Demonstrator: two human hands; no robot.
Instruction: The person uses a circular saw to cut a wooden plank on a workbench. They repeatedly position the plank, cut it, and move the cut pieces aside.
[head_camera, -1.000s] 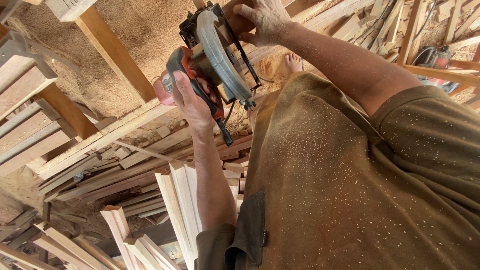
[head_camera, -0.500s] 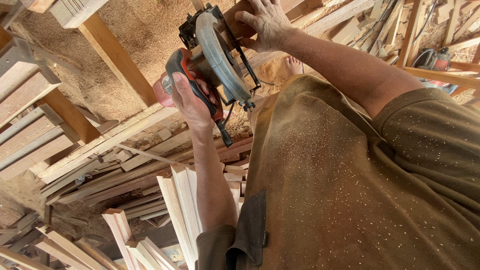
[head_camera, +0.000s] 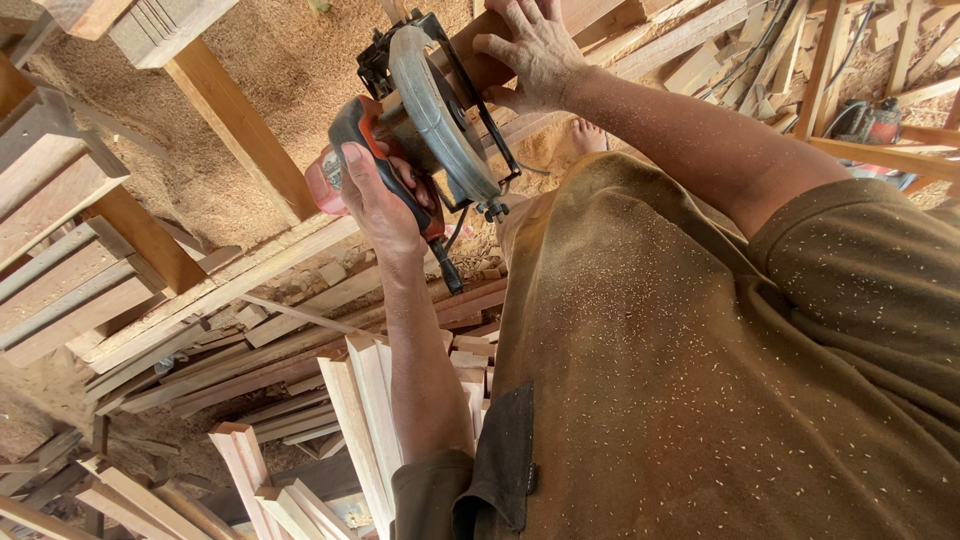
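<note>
My left hand (head_camera: 375, 195) grips the red and black handle of a circular saw (head_camera: 430, 115), whose grey blade guard faces me. The saw sits against a wooden batten (head_camera: 480, 60) near the top middle. My right hand (head_camera: 535, 50) lies on that batten just right of the saw and holds it down with its fingers wrapped over it. The blade's edge is hidden behind the guard. My brown shirt (head_camera: 700, 380), speckled with sawdust, fills the right half. A bare foot (head_camera: 590, 135) shows below the saw.
Sawdust covers the floor (head_camera: 280, 70). Long wooden beams (head_camera: 230, 115) cross the upper left. Several cut slats are stacked at the lower left (head_camera: 360, 400). Loose offcuts and another power tool (head_camera: 870, 120) lie at the upper right.
Both hands keep their hold. The saw has tilted and crept slightly further along the batten; the view has shifted a little.
</note>
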